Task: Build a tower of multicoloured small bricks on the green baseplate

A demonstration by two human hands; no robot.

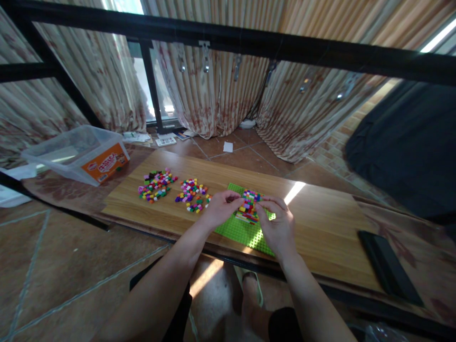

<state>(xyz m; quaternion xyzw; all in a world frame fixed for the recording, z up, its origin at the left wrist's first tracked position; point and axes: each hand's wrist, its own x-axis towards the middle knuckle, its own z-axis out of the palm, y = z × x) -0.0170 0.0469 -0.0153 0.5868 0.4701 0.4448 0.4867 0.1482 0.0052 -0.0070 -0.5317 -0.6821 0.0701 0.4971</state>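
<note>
A green baseplate point(238, 231) lies on a wooden board point(320, 228), with a patch of small multicoloured bricks point(249, 205) built on its far part. My left hand point(221, 208) and my right hand point(277, 223) meet over that patch, one on each side. Both hands have their fingertips pinched together against the bricks. What each pinch holds is too small to make out. Two loose heaps of coloured bricks point(157, 184) point(193, 194) lie on the board left of the plate.
A clear plastic tub point(76, 154) with an orange label stands at the far left. A flat black object point(390, 266) lies at the board's right end. Curtains and a black metal frame point(228, 35) stand behind. My legs show below the board.
</note>
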